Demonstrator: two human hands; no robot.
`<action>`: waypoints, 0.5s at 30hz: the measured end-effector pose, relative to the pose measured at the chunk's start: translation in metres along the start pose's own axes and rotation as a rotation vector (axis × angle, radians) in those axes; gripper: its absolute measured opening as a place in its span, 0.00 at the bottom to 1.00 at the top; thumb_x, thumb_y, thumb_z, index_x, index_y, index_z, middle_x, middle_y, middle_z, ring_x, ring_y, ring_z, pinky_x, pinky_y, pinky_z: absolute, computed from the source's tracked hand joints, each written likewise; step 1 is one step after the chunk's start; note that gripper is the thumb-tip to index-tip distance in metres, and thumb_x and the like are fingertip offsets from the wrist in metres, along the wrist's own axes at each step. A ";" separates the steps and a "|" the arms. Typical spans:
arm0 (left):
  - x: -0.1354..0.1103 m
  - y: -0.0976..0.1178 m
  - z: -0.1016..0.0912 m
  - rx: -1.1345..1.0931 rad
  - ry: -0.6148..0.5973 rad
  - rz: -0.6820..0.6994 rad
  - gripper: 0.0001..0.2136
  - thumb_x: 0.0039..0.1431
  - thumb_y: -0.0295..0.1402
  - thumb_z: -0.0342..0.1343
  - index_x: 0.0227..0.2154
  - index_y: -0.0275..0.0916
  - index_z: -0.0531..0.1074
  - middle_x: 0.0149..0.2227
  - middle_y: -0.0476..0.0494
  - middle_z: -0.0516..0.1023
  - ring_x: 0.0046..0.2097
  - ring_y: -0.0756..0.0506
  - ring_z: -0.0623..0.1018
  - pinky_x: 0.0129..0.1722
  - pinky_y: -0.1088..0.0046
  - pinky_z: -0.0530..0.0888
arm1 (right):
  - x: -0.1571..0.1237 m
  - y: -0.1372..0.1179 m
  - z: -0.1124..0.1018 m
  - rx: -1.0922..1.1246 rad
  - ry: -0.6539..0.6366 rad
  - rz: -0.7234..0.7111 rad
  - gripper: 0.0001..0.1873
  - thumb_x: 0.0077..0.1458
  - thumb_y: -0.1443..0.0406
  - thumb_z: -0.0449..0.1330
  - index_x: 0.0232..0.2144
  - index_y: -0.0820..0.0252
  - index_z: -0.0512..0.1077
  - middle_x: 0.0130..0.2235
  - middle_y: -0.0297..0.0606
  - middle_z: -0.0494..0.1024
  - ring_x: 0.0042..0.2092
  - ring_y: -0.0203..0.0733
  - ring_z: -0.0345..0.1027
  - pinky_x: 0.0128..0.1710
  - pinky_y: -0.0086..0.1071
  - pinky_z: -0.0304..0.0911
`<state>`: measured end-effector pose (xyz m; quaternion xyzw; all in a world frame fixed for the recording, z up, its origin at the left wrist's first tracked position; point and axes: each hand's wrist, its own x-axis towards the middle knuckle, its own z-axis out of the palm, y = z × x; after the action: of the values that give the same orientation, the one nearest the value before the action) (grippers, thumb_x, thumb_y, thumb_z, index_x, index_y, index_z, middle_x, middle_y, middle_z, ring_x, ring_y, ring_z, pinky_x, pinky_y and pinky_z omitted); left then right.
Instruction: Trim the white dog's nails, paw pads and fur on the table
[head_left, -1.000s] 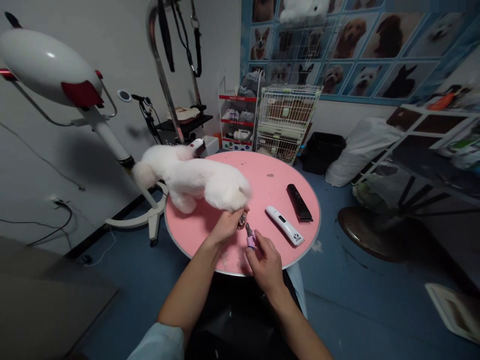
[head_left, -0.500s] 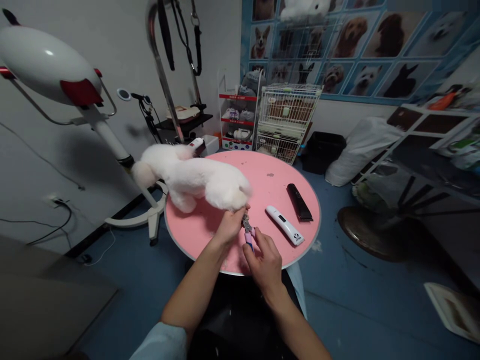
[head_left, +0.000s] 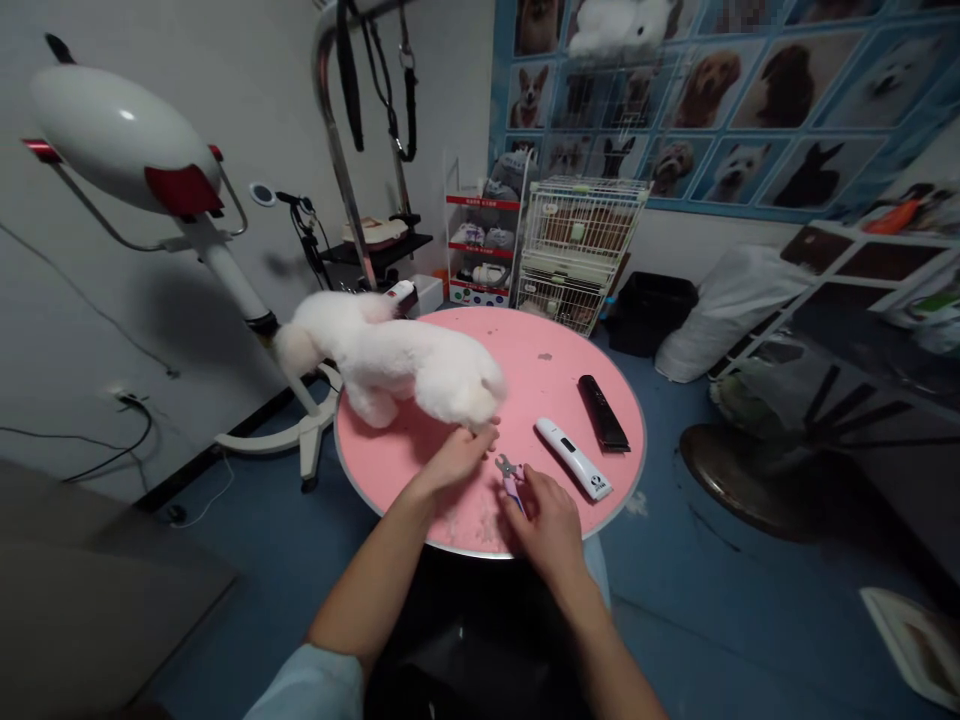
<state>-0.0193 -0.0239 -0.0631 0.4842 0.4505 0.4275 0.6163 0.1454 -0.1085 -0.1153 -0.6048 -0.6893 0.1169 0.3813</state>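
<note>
A white fluffy dog (head_left: 412, 360) stands on the round pink table (head_left: 420, 490), its rear end towards me. My left hand (head_left: 459, 455) is closed at its hind leg, fingers around the paw, which is mostly hidden. In my right hand (head_left: 551, 515) are pet nail clippers (head_left: 510, 472) with pink-purple handles and metal jaws that stand apart. The jaws are a short way to the right of the paw, not touching it. White hair clippers (head_left: 574, 460) and black hair clippers (head_left: 603, 412) lie on the table to the right of my right hand.
A white dryer (head_left: 124, 140) on a wheeled stand is at the left. A metal grooming arm (head_left: 337, 150) with hanging straps rises behind the dog. Wire cages (head_left: 577, 240), a shelf rack (head_left: 484, 240) and a black bin (head_left: 651, 310) stand beyond the table.
My right hand has drawn the nail clippers back to the right, away from the paw, and their jaws show clearly now. My left hand stays at the hind leg. The whole view has shifted slightly.
</note>
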 end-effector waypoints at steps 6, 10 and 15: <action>-0.014 0.009 -0.101 0.286 0.150 0.033 0.15 0.45 0.43 0.66 0.24 0.34 0.76 0.21 0.46 0.73 0.23 0.51 0.69 0.21 0.78 0.61 | 0.016 0.035 -0.018 -0.207 -0.075 -0.163 0.16 0.56 0.58 0.58 0.44 0.59 0.74 0.48 0.50 0.75 0.49 0.53 0.70 0.48 0.46 0.65; 0.010 0.016 -0.115 -0.048 0.315 0.186 0.23 0.45 0.52 0.63 0.30 0.32 0.77 0.32 0.37 0.79 0.33 0.45 0.75 0.31 0.74 0.70 | 0.053 0.054 -0.033 -0.529 -0.136 0.135 0.22 0.56 0.59 0.57 0.48 0.68 0.70 0.48 0.61 0.74 0.48 0.60 0.70 0.44 0.48 0.64; 0.061 0.008 -0.070 -0.253 0.293 0.224 0.26 0.37 0.40 0.70 0.40 0.33 0.75 0.41 0.37 0.79 0.41 0.43 0.77 0.39 0.70 0.73 | 0.084 0.064 -0.040 -0.378 -0.357 0.448 0.17 0.52 0.59 0.57 0.39 0.67 0.72 0.36 0.53 0.77 0.36 0.53 0.74 0.33 0.39 0.63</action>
<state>-0.0739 0.0505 -0.0727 0.3826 0.4213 0.6121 0.5491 0.2221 -0.0271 -0.0956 -0.7710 -0.6048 0.1719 0.1007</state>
